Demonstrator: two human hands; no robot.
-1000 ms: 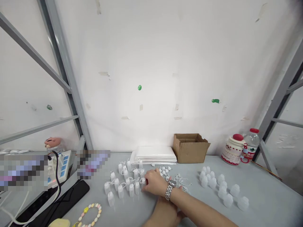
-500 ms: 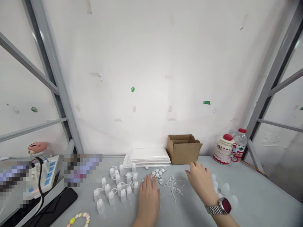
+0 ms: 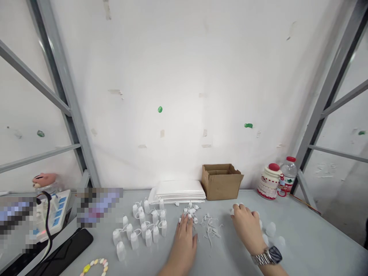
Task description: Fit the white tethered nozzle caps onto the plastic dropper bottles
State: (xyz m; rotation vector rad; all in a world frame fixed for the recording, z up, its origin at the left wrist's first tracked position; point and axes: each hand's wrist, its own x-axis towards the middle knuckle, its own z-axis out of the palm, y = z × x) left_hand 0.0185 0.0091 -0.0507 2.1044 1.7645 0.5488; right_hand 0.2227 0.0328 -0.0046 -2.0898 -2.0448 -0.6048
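Observation:
My left hand (image 3: pixel 184 239) lies palm down with its fingers stretched out, fingertips touching a small pile of white nozzle caps (image 3: pixel 192 209). To the right of that pile is a tangle of thin white plastic straps (image 3: pixel 212 227). My right hand (image 3: pixel 246 226) is curled, and a small translucent white piece (image 3: pixel 232 211) shows at its fingertips; most of it is hidden. Beside and partly behind this hand lie several translucent white pieces (image 3: pixel 270 229). Left of my left hand, several small white squeeze bottles (image 3: pixel 134 240) with looped cap straps stand upright.
At the back are a stack of white padded envelopes (image 3: pixel 179 191) and an open cardboard box (image 3: pixel 222 187). A decorated jar (image 3: pixel 269 182) and a plastic bottle (image 3: pixel 288 174) stand back right. On the left are a black phone (image 3: pixel 64 251), a power strip (image 3: pixel 59 214) and a bead bracelet (image 3: pixel 94 263).
My right hand has moved down and to the right and now has a white piece at its fingertips. My left hand has shifted slightly right, its fingers on the caps.

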